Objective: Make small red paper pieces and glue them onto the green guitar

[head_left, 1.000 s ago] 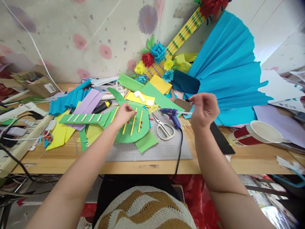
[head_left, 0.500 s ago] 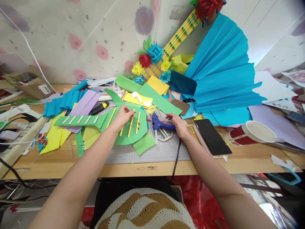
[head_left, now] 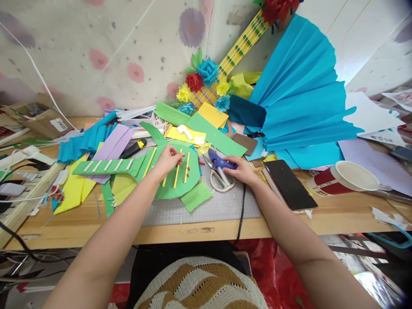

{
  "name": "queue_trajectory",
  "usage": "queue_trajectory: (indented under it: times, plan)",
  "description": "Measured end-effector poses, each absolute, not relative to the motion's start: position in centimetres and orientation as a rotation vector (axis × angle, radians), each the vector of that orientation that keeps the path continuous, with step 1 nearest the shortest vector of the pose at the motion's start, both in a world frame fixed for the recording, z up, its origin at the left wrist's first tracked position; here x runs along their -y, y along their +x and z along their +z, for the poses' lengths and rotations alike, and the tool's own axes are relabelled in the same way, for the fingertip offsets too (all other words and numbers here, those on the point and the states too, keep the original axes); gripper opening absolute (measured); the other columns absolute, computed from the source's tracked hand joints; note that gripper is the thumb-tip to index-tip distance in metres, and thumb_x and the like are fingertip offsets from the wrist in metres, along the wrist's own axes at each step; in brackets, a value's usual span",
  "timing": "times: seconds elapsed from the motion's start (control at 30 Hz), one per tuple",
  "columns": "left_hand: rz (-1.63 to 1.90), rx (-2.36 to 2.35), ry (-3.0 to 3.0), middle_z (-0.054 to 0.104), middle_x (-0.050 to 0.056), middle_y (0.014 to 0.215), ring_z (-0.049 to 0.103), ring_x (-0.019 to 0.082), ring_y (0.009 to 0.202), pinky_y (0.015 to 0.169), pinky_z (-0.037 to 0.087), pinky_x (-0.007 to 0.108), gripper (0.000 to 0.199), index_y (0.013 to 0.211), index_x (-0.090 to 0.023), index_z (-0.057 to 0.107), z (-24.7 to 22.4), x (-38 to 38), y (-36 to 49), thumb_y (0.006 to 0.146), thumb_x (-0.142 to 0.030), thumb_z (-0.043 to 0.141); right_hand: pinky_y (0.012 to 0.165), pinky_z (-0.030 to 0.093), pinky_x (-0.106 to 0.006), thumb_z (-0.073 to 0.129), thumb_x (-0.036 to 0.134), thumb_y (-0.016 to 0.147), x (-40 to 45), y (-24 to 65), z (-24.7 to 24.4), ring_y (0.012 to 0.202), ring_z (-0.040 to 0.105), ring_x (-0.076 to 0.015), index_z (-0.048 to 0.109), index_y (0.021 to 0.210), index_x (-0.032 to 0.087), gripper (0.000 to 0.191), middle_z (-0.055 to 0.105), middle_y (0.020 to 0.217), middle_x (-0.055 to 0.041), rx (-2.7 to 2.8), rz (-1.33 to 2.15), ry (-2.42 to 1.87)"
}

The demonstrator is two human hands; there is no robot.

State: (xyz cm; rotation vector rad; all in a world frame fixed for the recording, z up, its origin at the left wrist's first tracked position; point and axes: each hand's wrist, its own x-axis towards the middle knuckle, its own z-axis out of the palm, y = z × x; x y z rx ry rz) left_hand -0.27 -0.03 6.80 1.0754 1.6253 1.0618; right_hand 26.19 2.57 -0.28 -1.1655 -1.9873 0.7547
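Observation:
My left hand (head_left: 169, 162) is closed in a pinch above the green paper guitar (head_left: 156, 191), with a small red piece at the fingertips. Yellow strips (head_left: 177, 174) cross the guitar's round body, and little red bits (head_left: 188, 174) sit along the rightmost one. White strips (head_left: 119, 165) line its neck. My right hand (head_left: 241, 170) is wrapped round the handle of a blue hot glue gun (head_left: 220, 161), a white glue stick showing at its back. Beneath the gun, scissors with white handles (head_left: 222, 183) lie on the grey cutting mat (head_left: 206, 212).
A phone (head_left: 289, 184) and a red-and-white paper cup (head_left: 341, 180) stand to the right. Behind are green paper sheets (head_left: 222, 141), a flower-decorated yellow guitar (head_left: 238, 51) and pleated blue paper (head_left: 299, 90). A black-and-yellow cutter (head_left: 134, 148) lies left; a black cord (head_left: 241, 214) hangs over the front edge.
My right hand has closed on the glue gun and turned it, uncovering more of the scissors. My left hand stays over the guitar body, its pinch slightly shifted.

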Motion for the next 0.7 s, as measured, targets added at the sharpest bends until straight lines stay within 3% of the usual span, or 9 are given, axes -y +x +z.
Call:
queue_trajectory:
  times: [0.1, 0.27, 0.4, 0.5, 0.6, 0.7]
  plan:
    - [1.051, -1.574, 1.004, 0.055, -0.003, 0.063, 0.055, 0.008, 0.052, 0.052, 0.042, 0.020, 0.024, 0.073, -0.020, 0.034, 7.2, 0.2, -0.2, 0.074, -0.013, 0.057, 0.063, 0.046, -0.031, 0.058, 0.052, 0.074, -3.0, 26.5, 0.6, 0.067, 0.057, -0.0163, 0.061, 0.088, 0.020, 0.035, 0.062, 0.075, -0.0039, 1.541, 1.135, -1.080]
    - [1.052, -1.560, 0.980, 0.056, -0.004, 0.062, 0.053, 0.006, 0.049, 0.053, 0.043, 0.020, 0.026, 0.073, -0.018, 0.035, 7.8, 0.4, 0.2, 0.074, -0.008, 0.059, 0.059, 0.043, -0.026, 0.069, 0.042, 0.066, -3.0, 25.1, 2.6, 0.061, 0.051, -0.0096, 0.061, 0.085, 0.019, 0.031, 0.063, 0.081, -0.0033, 1.427, 1.538, -0.876]
    - [1.071, -1.587, 0.983, 0.057, -0.004, 0.063, 0.053, 0.006, 0.049, 0.052, 0.044, 0.020, 0.027, 0.073, -0.018, 0.036, 7.7, 0.3, 0.3, 0.074, -0.008, 0.060, 0.048, 0.035, -0.023, 0.064, 0.051, 0.067, -2.8, 23.2, 2.5, 0.050, 0.042, -0.0070, 0.060, 0.069, 0.017, 0.034, 0.060, 0.071, -0.0021, 1.491, 1.457, -1.021]
    - [1.086, -1.580, 0.960, 0.056, -0.004, 0.064, 0.054, 0.007, 0.051, 0.050, 0.046, 0.020, 0.027, 0.073, -0.017, 0.036, 7.5, 0.2, 0.2, 0.074, -0.006, 0.060, 0.048, 0.036, -0.024, 0.064, 0.056, 0.064, -2.6, 22.2, 1.8, 0.049, 0.043, -0.0088, 0.057, 0.060, 0.017, 0.040, 0.057, 0.058, -0.0011, 1.541, 1.317, -1.175]
    - [1.073, -1.575, 0.963, 0.055, -0.003, 0.066, 0.055, 0.007, 0.054, 0.045, 0.045, 0.019, 0.025, 0.072, -0.017, 0.036, 7.4, 0.2, 0.3, 0.075, -0.004, 0.057, 0.056, 0.043, -0.026, 0.065, 0.057, 0.061, -2.4, 21.5, 1.2, 0.057, 0.052, -0.0128, 0.059, 0.064, 0.018, 0.040, 0.060, 0.061, -0.0016, 1.558, 1.238, -1.207]
    - [1.044, -1.581, 0.965, 0.054, -0.002, 0.065, 0.055, 0.007, 0.055, 0.042, 0.044, 0.018, 0.023, 0.072, -0.017, 0.036, 7.6, 0.3, 0.4, 0.077, -0.004, 0.055, 0.065, 0.047, -0.029, 0.067, 0.055, 0.061, -2.4, 21.1, 0.9, 0.069, 0.058, -0.0167, 0.063, 0.080, 0.018, 0.041, 0.066, 0.073, -0.0026, 1.577, 1.218, -1.133]
